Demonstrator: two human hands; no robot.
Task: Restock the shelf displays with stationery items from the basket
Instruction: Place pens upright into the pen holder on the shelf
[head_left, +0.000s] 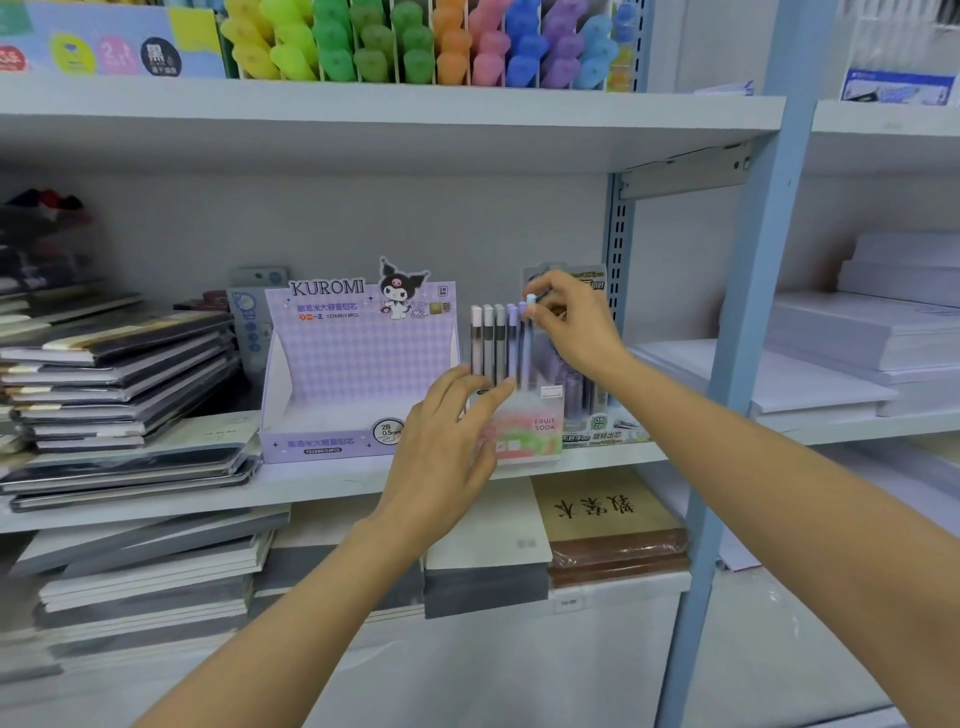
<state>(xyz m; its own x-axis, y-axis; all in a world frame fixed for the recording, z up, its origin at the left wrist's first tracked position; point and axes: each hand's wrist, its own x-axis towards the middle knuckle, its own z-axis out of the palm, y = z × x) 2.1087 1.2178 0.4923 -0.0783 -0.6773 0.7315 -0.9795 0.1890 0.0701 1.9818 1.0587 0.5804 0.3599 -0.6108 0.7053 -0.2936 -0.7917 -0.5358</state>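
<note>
Head view: both hands work at the Fruit Soda box (537, 434), just right of the Kuromi box (358, 364).
Right hand (574, 325) pinches the cap of a pale blue pen (529, 345) standing upright in it, rightmost of the row of pens (488, 345); left hand (444, 436) rests straight fingers on its front.
</note>
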